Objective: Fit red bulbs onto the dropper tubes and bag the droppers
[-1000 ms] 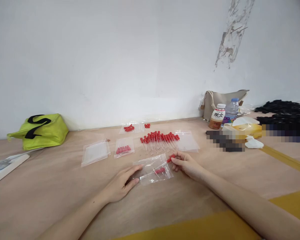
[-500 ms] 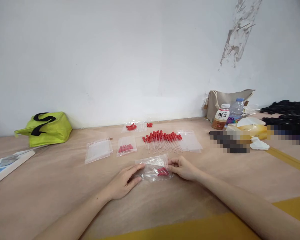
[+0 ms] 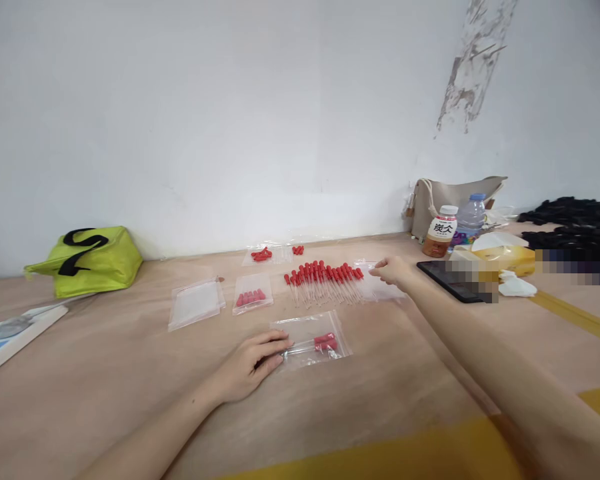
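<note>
Near the middle of the table lies a clear zip bag (image 3: pixel 305 325) with droppers inside, their red bulbs (image 3: pixel 325 342) toward its right end. My left hand (image 3: pixel 260 357) holds the bag's left end, fingers on top over the thin tubes and thumb at the near corner. My right hand (image 3: pixel 394 272) hovers over a stack of clear bags (image 3: pixel 377 290), fingers bent and slightly apart, with nothing visible in them. Just left of its fingertips is a row of loose droppers (image 3: pixel 325 283) with red bulbs and clear tubes.
A bag of red bulbs (image 3: pixel 253 297) and flat clear bags (image 3: pixel 195 303) lie to the left. Farther back are bagged red pieces (image 3: pixel 261 255). At right stand bottles (image 3: pixel 440 233), a phone (image 3: pixel 445 280) and a tissue pack (image 3: pixel 505 260). A lime bag (image 3: pixel 97 263) sits far left.
My right hand has let go of the zip bag's right end and moved up and right to the stacked bags. My left hand stays in place; the bag now lies flatter.
</note>
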`<state>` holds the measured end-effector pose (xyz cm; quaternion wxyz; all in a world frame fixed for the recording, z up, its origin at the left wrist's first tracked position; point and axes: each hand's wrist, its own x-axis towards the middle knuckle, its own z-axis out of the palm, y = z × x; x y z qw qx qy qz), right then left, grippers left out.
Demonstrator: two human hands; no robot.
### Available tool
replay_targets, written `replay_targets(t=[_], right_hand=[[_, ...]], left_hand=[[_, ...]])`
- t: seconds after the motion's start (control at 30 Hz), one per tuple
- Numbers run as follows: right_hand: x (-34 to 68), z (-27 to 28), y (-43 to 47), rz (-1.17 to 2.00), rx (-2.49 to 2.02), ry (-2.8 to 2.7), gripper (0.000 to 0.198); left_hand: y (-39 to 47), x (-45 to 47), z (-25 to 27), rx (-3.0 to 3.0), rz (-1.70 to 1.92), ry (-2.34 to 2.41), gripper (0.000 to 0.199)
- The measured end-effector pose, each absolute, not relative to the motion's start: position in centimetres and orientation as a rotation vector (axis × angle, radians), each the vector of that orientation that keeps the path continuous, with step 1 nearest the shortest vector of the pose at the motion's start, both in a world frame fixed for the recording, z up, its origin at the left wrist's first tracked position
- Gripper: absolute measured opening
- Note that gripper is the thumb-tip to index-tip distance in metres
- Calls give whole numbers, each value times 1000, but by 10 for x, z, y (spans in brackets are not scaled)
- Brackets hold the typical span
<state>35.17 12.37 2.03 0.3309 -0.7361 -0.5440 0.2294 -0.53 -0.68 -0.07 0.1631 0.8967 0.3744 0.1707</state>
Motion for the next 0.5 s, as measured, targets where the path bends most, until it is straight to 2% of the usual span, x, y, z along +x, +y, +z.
replay_targets(t=[0.3, 0.5], right_hand=[[330, 18, 154, 752, -2082, -1401, 19], [336, 26, 150, 801, -1738, -1302, 11]], left_hand=[[-10, -4, 2, 2545, 513, 1059, 32], [-10, -4, 3, 2524, 518, 1059, 32]])
